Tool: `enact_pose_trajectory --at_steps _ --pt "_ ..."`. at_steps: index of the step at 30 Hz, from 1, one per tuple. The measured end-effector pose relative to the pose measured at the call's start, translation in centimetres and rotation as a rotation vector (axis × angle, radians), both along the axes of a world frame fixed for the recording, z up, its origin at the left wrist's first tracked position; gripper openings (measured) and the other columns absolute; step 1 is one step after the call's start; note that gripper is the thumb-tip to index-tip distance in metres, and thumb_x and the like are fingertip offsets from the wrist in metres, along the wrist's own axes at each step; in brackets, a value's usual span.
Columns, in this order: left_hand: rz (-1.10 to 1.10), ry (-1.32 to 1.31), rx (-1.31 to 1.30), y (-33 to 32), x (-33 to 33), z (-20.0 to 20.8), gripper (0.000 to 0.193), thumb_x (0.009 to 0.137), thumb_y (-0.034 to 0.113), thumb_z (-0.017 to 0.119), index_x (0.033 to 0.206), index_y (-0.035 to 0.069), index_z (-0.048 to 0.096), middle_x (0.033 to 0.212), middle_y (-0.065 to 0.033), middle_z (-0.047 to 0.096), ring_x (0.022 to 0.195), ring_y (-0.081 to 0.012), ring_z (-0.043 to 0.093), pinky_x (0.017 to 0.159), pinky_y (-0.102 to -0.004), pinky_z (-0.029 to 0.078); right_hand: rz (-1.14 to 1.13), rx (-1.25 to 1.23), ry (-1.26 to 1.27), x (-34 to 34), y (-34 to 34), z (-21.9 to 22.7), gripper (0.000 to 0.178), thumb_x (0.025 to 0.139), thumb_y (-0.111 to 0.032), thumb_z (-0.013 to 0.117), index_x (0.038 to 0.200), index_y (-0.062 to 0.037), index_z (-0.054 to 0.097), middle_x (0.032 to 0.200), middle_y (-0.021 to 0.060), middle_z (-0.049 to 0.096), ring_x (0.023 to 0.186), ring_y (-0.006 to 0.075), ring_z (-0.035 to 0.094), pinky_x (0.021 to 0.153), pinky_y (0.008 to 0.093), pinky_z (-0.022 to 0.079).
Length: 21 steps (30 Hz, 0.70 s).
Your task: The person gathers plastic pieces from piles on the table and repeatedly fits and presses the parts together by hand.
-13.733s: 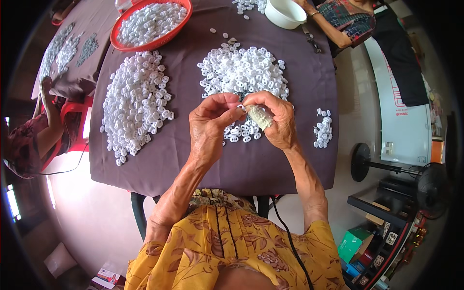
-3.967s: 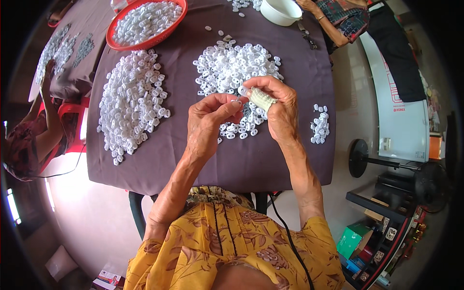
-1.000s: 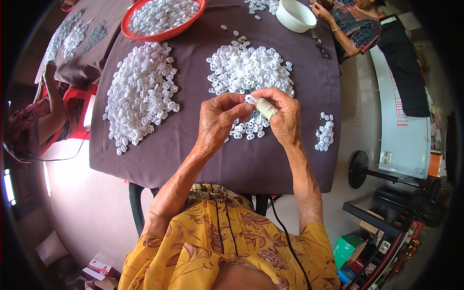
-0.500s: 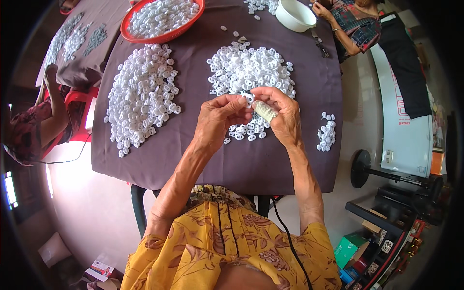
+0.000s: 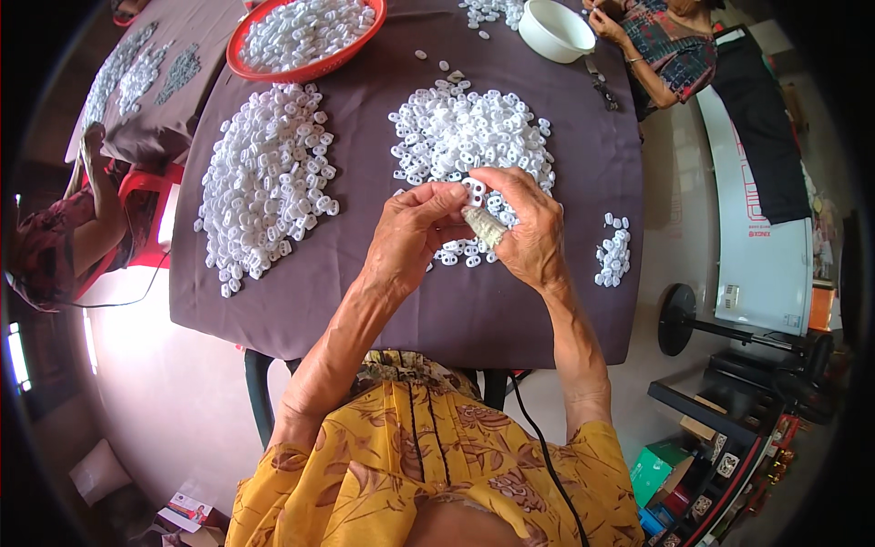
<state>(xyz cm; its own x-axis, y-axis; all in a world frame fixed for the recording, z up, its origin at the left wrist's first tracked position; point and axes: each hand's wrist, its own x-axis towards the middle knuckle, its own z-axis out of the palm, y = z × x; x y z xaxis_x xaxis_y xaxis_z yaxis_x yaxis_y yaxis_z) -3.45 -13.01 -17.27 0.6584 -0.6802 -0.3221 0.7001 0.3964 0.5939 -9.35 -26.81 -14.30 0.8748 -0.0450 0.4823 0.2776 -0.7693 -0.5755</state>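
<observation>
Between the fingertips of both hands, over the table, is a small white plastic cord lock [image 5: 475, 190] with two dark holes. My left hand [image 5: 407, 228] pinches it from the left, thumb and forefinger together. From the right, my right hand [image 5: 534, 228] closes on it, the forefinger arched over its top. A cream wrap [image 5: 485, 228] covers the right thumb. Just beyond the hands lies a wide heap of white cord locks [image 5: 469, 128]; several more show beneath them. A larger heap [image 5: 264, 182] spreads to the left, and a small pile [image 5: 613, 255] sits at the right.
A brown cloth covers the table [image 5: 383, 310]. Toward its far side stand a red basket [image 5: 369, 41] full of white pieces and a white bowl [image 5: 552, 36]. Another person's hands [image 5: 606, 23] work at the far right. A second table [image 5: 164, 118] with piles and a seated person are at left.
The cord lock has turned so its holes face up more plainly. My right thumb has shifted left and in toward my left fingers. The heaps look the same.
</observation>
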Motion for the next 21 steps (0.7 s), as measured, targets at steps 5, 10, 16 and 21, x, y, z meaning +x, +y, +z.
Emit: enact_pose_trajectory --at_steps 5,10,16,21 --pt "-0.018 0.020 -0.038 0.0 -0.2 0.3 0.018 0.086 0.018 0.056 0.087 0.000 0.059 0.077 -0.0049 0.060 0.070 -0.0134 0.058 0.067 -0.0295 0.051 -0.006 0.036 0.020 -0.3 -0.3 0.6 0.031 0.070 -0.010 0.069 0.099 -0.0041 0.059 0.090 0.0097 0.061 0.081 0.0237 0.060 0.070 0.0305 0.048" --pt "-0.030 0.009 -0.073 0.0 -0.2 0.4 0.019 0.087 0.019 0.054 0.087 0.001 0.059 0.078 -0.0049 0.060 0.071 -0.0130 0.058 0.066 -0.0291 0.051 0.014 0.068 0.037 -0.7 -0.4 1.2 0.032 0.070 -0.012 0.070 0.098 -0.0035 0.060 0.089 0.0089 0.061 0.082 0.0231 0.060 0.071 0.0302 0.048" --pt "-0.070 -0.003 -0.079 0.1 -0.2 1.0 0.020 0.088 0.020 0.053 0.088 0.000 0.058 0.079 -0.0049 0.060 0.072 -0.0128 0.058 0.066 -0.0293 0.051 0.036 0.016 0.022 -0.9 -0.4 1.7 0.032 0.068 -0.011 0.071 0.098 -0.0032 0.060 0.089 0.0087 0.061 0.082 0.0230 0.060 0.072 0.0301 0.048" --pt "-0.080 -0.014 -0.051 0.2 -0.2 0.7 0.017 0.085 0.016 0.057 0.087 0.000 0.061 0.079 -0.0063 0.061 0.071 -0.0134 0.058 0.066 -0.0287 0.051 0.036 0.036 0.018 -0.9 -0.4 1.5 0.033 0.067 -0.011 0.071 0.098 -0.0035 0.060 0.088 0.0083 0.061 0.082 0.0228 0.060 0.072 0.0304 0.048"
